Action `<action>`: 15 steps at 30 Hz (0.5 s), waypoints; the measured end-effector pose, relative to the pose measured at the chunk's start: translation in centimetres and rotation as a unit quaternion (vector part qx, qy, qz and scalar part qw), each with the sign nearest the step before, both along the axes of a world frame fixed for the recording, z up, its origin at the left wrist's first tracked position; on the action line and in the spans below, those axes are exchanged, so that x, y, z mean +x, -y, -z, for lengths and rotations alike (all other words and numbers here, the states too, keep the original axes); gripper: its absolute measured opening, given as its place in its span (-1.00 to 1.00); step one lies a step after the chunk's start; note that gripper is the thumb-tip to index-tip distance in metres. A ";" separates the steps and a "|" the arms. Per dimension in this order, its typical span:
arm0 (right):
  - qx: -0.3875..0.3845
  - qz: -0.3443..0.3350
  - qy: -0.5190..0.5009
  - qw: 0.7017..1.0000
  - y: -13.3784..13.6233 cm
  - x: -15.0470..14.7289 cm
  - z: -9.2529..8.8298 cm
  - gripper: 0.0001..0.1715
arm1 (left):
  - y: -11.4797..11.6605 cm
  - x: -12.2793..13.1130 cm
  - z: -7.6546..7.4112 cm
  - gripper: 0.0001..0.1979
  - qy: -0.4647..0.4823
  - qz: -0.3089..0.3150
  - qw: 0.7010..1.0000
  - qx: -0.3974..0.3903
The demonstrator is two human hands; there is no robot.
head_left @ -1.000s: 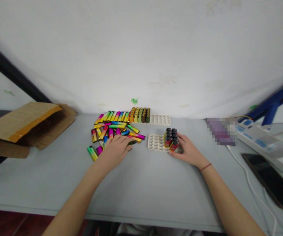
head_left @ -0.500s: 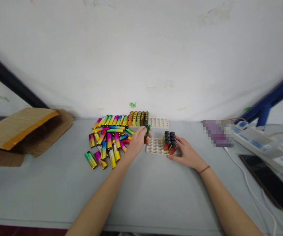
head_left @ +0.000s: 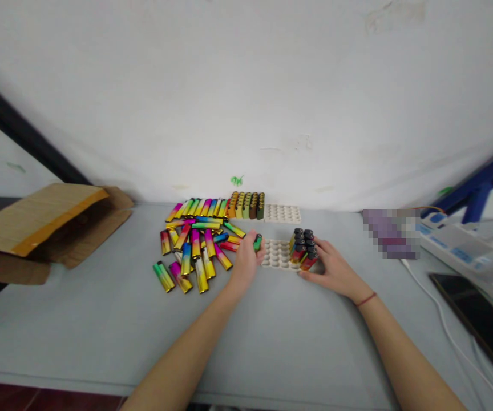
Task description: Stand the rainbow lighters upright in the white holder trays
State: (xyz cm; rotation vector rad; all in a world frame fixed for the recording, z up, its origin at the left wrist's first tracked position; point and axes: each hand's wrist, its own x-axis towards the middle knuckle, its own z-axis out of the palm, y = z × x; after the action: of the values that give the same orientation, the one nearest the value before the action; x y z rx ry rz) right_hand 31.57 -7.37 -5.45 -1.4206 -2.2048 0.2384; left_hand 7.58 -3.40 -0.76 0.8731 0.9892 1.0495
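Note:
My left hand (head_left: 246, 261) is closed round a green lighter (head_left: 257, 242), held just left of a white pocketed tray (head_left: 275, 255). Several black-capped lighters (head_left: 303, 246) stand upright in the tray's right end. My right hand (head_left: 334, 267) rests against that end of the tray, its fingers curled beside the standing lighters. A heap of colourful lighters (head_left: 195, 245) lies on the grey table to the left of my left hand.
A second white tray (head_left: 283, 214) stands at the wall with a row of upright lighters (head_left: 247, 205) at its left. An open cardboard box (head_left: 45, 228) lies far left. A power strip (head_left: 469, 251), white cables and a dark phone (head_left: 481, 314) lie at the right.
My left hand left the heap with a green lighter, carried it up over the tray's left side, and now holds it lower beside the tray. My right hand stayed put.

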 end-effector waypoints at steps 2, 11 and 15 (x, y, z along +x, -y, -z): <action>-0.002 0.003 0.005 1.000 0.0 0.0 0.0 -0.18 | -0.1 0.1 0.0 -0.51 0.003 -0.004 1.000 -0.018; -0.005 0.002 0.019 1.000 0.0 0.1 0.1 -0.16 | -0.3 0.4 0.3 -0.58 -0.019 -0.043 0.997 -0.057; -0.002 0.007 0.022 1.000 0.0 0.0 0.0 -0.19 | -0.3 0.3 0.8 -0.59 -0.029 -0.045 0.997 -0.048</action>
State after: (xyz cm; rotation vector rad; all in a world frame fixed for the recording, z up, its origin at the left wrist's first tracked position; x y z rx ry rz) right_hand 31.54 -7.36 -5.48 -1.4543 -2.2299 0.2091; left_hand 7.91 -3.07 -1.51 0.7901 1.1278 1.0494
